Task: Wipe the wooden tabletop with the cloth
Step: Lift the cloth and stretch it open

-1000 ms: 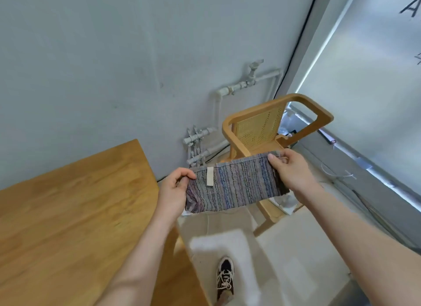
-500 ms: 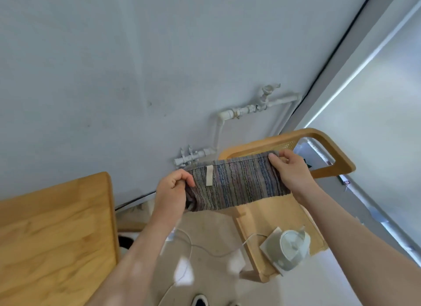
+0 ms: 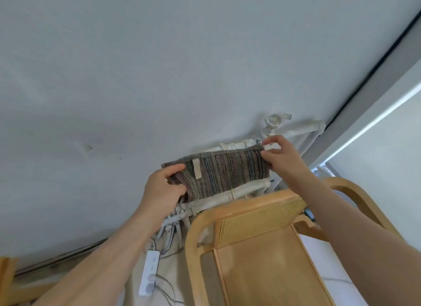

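Your left hand (image 3: pixel 163 191) has its grip closed on the left end of the cloth (image 3: pixel 224 173), thumb on top and fingers curled under the bunched edge. Your right hand (image 3: pixel 281 156) pinches the cloth's upper right corner between thumb and fingertips. The cloth is striped, with a pale tag near its left end, and it hangs stretched between both hands.

Landmark: the chair (image 3: pixel 262 248). The cloth is above and behind the chair's woven back, right against the white pipes (image 3: pixel 218 199) on the wall (image 3: pixel 159 66); whether it rests on the pipes or only passes in front of them cannot be told. A white power strip (image 3: pixel 149 275) lies on the floor left of the chair.

Progress, judged: no wiping is under way. The cloth is off the worktop, and only a sliver of wooden edge (image 3: pixel 5 273) shows far left of the chair, which may be the worktop. Either the wiping is finished and you are hanging the cloth up, or it has not begun; this view does not settle which.

Room: plain pale wall, bright window strip to the right of the chair.
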`<state>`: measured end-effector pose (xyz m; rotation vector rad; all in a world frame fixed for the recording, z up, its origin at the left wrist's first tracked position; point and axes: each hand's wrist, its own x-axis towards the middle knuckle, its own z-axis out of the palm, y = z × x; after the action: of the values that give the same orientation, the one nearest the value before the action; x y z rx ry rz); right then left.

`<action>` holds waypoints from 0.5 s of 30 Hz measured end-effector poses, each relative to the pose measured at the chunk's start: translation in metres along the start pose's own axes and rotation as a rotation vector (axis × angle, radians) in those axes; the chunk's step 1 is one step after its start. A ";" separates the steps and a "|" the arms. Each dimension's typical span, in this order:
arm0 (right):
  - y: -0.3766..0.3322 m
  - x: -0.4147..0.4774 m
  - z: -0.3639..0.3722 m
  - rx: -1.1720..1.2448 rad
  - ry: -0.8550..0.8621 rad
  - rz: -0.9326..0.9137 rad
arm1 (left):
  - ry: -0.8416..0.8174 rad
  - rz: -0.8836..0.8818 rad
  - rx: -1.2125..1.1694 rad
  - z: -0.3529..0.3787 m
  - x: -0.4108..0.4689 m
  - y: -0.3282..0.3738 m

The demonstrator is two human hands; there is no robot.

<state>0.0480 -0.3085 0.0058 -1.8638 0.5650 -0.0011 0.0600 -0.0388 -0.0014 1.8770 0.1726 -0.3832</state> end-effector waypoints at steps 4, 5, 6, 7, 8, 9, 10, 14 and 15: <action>0.013 0.065 0.005 -0.227 0.111 -0.192 | -0.011 0.087 0.188 0.037 0.054 -0.004; 0.015 0.078 0.006 -0.292 0.117 -0.218 | -0.007 0.083 0.218 0.043 0.068 -0.006; 0.019 0.092 0.007 -0.345 0.115 -0.235 | 0.006 0.078 0.249 0.048 0.083 -0.009; 0.022 0.104 0.008 -0.393 0.112 -0.249 | 0.023 0.074 0.278 0.053 0.096 -0.012; 0.026 0.116 0.010 -0.435 0.113 -0.262 | 0.047 0.077 0.288 0.057 0.107 -0.015; 0.029 0.125 0.013 -0.480 0.117 -0.275 | 0.078 0.079 0.279 0.062 0.116 -0.018; 0.032 0.133 0.016 -0.528 0.117 -0.299 | 0.114 0.077 0.256 0.066 0.123 -0.021; 0.047 0.154 0.037 -0.834 0.013 -0.326 | 0.209 -0.012 0.107 0.085 0.133 -0.032; 0.051 0.156 0.041 -0.920 0.003 -0.323 | 0.220 -0.047 0.056 0.089 0.135 -0.035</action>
<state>0.1773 -0.3438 -0.0971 -2.8353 0.2597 0.0499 0.1599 -0.1200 -0.1048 1.9709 0.3574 -0.2143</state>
